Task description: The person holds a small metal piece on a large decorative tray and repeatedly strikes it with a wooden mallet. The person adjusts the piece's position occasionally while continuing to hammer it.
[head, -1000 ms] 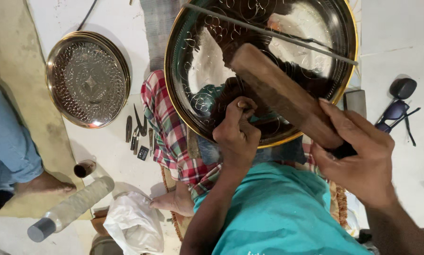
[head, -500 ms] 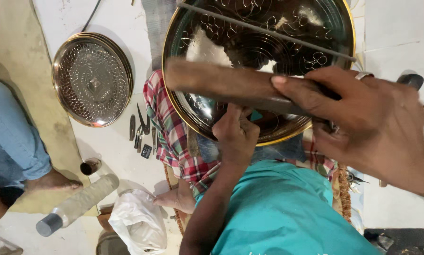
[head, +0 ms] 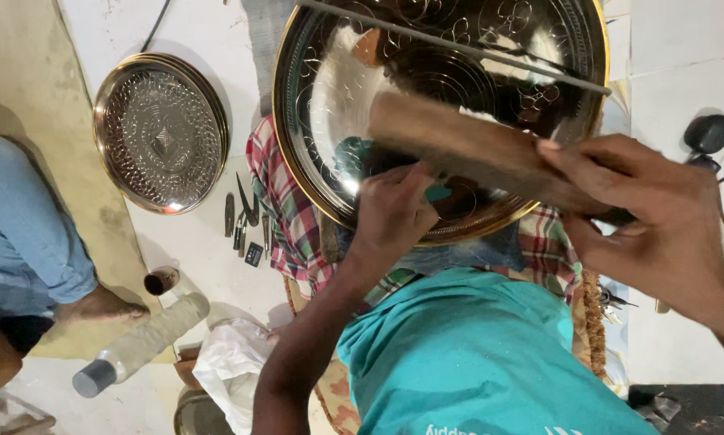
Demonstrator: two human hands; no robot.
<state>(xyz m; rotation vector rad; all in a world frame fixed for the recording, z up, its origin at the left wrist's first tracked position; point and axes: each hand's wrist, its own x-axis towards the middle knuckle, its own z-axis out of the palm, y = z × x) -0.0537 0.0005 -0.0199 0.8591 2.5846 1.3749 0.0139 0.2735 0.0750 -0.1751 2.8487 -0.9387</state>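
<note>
A large gold-rimmed brass tray (head: 321, 121) shone with engraved floral scrollwork. A brown wooden mallet (head: 466, 153) crossed it. Beneath lay a red, green and white checked cloth (head: 285, 213). A smaller silver-toned tray (head: 162, 133) showed dense engraved patterning. The shirt (head: 475, 354) was teal.

— Where's the large tray (head: 313, 105)?
— Far centre, on a cloth (head: 285, 213). A smaller tray (head: 162, 133) lies left of it, small tools (head: 245, 221) between them.
— And the bottle (head: 140, 345)?
— Near left, on the floor (head: 209, 266).
</note>
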